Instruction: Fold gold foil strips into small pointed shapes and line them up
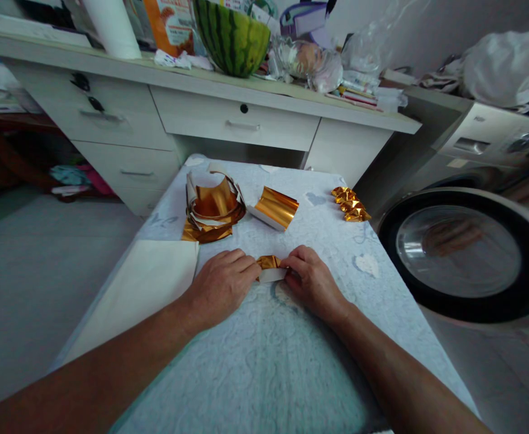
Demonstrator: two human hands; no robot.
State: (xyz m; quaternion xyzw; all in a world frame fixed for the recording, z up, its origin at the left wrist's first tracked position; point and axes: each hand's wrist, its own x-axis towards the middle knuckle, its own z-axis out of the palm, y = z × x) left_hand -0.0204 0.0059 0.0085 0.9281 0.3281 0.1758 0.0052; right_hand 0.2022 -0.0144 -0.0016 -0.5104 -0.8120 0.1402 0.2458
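Working on cloth-covered table [259, 367]. Seeing white sheet [146, 283] along left edge, gold foil stack [214, 202] just beyond. Got left hand [223, 283] and right hand [312, 280] in fingertip pinches. Also seeing curled gold sheet [275, 206] beyond hands, folded gold pieces [351, 205] at far right. Holding gold-and-white strip [269, 264] mid-table, one end per hand.

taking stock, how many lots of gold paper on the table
4: layered stack, far left; curled sheet beside it; folded pieces, right edge; piece between left hand and right hand, partly hidden.

A white desk [201, 114] stands near a washer [472, 211].
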